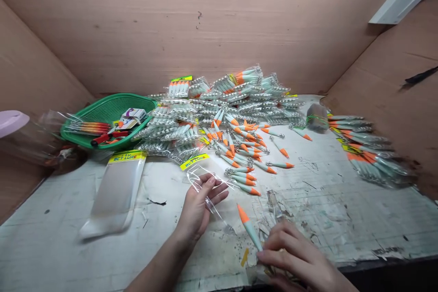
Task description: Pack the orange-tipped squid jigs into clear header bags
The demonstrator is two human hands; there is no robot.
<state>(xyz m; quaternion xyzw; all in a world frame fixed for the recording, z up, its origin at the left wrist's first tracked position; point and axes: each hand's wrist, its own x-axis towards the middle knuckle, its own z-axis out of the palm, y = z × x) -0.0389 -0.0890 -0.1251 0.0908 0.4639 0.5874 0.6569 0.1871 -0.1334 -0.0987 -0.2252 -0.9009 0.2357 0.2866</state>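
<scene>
My left hand (201,203) is closed on a clear plastic bag (196,178) with a yellow header, its mouth toward me. Between the fingers of my right hand (294,255) is a fishing lure (251,228), pale blue-green with an orange tip that points up and left toward the bag. The lure's lower end is hidden by my fingers. Just beyond my left hand lie several loose lures (244,178) of the same kind, with metal hooks at one end.
Packed lures (239,96) pile up along the back. A stack of flat bags (116,191) lies left, beside a green basket (102,100) holding red lures and red-handled pliers. More packed lures (372,155) lie right, near a dark lump (316,117). Cardboard walls (205,23) enclose the table.
</scene>
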